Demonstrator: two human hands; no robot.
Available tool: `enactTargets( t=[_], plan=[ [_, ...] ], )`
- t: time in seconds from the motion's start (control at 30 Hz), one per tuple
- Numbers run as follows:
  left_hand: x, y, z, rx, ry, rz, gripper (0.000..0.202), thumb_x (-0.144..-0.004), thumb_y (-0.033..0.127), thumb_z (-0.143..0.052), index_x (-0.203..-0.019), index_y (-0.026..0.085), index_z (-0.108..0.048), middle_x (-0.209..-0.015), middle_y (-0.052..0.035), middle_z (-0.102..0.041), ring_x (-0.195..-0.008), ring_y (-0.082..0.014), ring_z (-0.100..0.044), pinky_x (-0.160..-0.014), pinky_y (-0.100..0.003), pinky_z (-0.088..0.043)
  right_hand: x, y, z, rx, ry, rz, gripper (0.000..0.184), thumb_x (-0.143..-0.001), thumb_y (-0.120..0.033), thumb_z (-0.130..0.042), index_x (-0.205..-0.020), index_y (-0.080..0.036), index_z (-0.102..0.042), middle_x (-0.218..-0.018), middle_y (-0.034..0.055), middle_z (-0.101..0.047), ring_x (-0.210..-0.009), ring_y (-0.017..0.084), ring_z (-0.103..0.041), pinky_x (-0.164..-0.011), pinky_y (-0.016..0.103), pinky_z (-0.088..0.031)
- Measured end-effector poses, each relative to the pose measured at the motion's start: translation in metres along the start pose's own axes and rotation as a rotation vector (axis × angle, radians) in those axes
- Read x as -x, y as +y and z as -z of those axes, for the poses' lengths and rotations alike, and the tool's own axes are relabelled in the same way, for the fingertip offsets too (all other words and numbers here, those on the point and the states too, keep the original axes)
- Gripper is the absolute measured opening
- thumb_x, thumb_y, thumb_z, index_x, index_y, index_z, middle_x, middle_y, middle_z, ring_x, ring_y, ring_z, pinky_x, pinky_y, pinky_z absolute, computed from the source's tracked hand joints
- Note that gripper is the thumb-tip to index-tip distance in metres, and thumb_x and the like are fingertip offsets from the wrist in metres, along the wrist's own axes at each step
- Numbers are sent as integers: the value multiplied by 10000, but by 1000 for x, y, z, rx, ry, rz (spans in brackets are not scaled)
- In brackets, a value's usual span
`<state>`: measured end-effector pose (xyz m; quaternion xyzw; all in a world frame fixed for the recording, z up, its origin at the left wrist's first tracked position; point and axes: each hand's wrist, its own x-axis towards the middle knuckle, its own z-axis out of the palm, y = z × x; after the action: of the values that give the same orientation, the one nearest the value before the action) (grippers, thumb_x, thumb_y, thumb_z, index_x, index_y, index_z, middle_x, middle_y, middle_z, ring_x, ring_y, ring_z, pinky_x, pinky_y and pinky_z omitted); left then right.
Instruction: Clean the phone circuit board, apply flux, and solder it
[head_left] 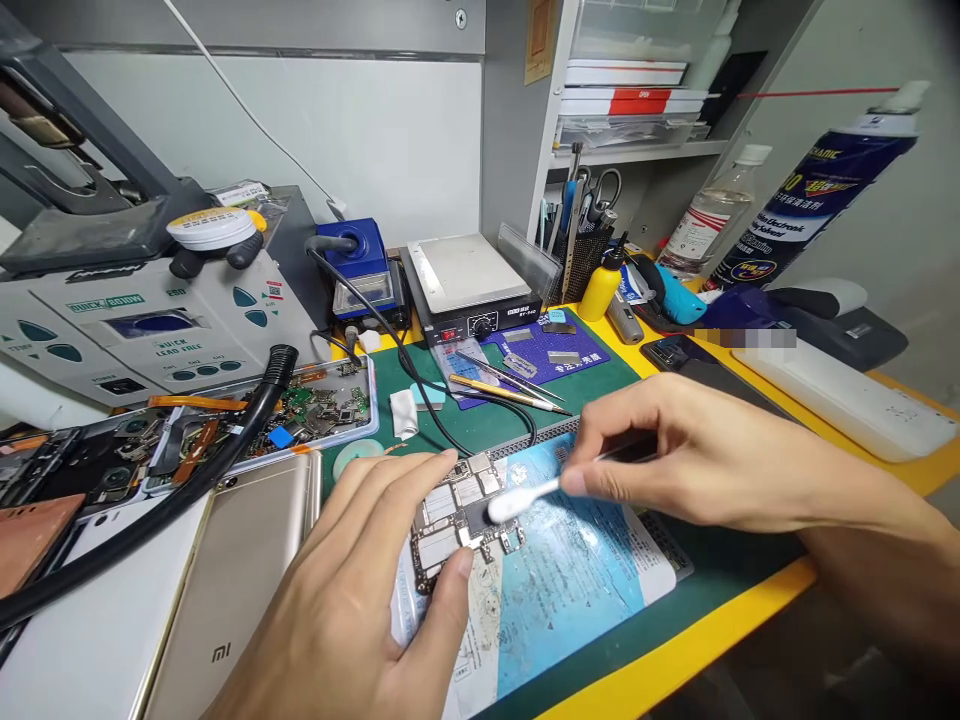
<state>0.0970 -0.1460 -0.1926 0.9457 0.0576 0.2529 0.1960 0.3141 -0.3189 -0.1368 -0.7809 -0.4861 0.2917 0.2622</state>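
Note:
My left hand point(360, 590) steadies a phone circuit board point(442, 548), with thumb and fingers at its edges. The board lies on a blue and white printed sheet point(577, 590), and metal shields and small chips show on it. Between the thumb and fingers of my right hand point(667, 450) is a cotton swab point(517, 498). Its white tip is at a dark square area near the board's right side; whether it presses down I cannot tell. Part of the board is hidden behind my left fingers.
At the left stands a hot air station point(165, 320) with a black hose point(187, 500) crossing over phones and a tray of boards point(322, 410). Tweezers point(510, 390), a hot plate point(465, 285), a yellow bottle point(601, 285) and a spray can point(817, 200) are farther back.

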Motion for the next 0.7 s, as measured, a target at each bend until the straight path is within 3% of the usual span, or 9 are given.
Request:
enactTargets(
  t=[0.13,0.27,0.37,0.53,0.6,0.7],
  plan=[
    [2,1,2,-1,-12,15,413,-978,203,-570,-1388,215,-530,-1272,-61,-646,-1204,-214,-575,-1049,-338,-446,0,-4,0,38,40,-8,268,-909,-421,-735,-766,-198,-773,-638,-17,-631,-541,126,-479,-463,272,-302],
    [2,0,2,-6,-15,23,402,-981,199,-562,-1380,224,-528,-1276,-54,-642,-1208,-209,-574,-1044,-331,-453,1,-3,-1,18,-29,45,250,-904,-410,-747,-764,-203,-764,-652,-25,-638,-568,125,-486,-475,263,-325],
    [2,0,0,-4,-8,15,411,-975,203,-575,-1383,226,-530,-1284,-55,-644,-1211,-214,-578,-1048,-339,-459,1,-1,-2,34,43,41,284,-920,-414,-734,-750,-188,-750,-630,-22,-612,-554,117,-457,-476,265,-313],
    [3,4,1,-11,65,-16,448,-972,152,-578,-1414,206,-526,-1319,-96,-633,-1248,-260,-578,-1068,-408,-478,-2,-1,1,-343,172,34,327,-925,-493,-737,-805,-193,-688,-626,-49,-509,-535,98,-387,-474,239,-291],
    [4,6,3,-26,106,-60,497,-955,108,-593,-1439,185,-511,-1351,-115,-629,-1279,-276,-575,-1105,-431,-467,-4,-1,1,-398,221,24,330,-931,-511,-733,-853,-194,-682,-621,-65,-465,-520,88,-345,-480,238,-271],
    [3,8,7,-69,144,-145,580,-914,52,-640,-1464,153,-485,-1411,-134,-613,-1324,-277,-571,-1180,-435,-425,-6,-3,-1,-388,139,12,313,-913,-491,-763,-1016,-196,-742,-682,-47,-547,-583,106,-429,-534,240,-320]
  ],
)
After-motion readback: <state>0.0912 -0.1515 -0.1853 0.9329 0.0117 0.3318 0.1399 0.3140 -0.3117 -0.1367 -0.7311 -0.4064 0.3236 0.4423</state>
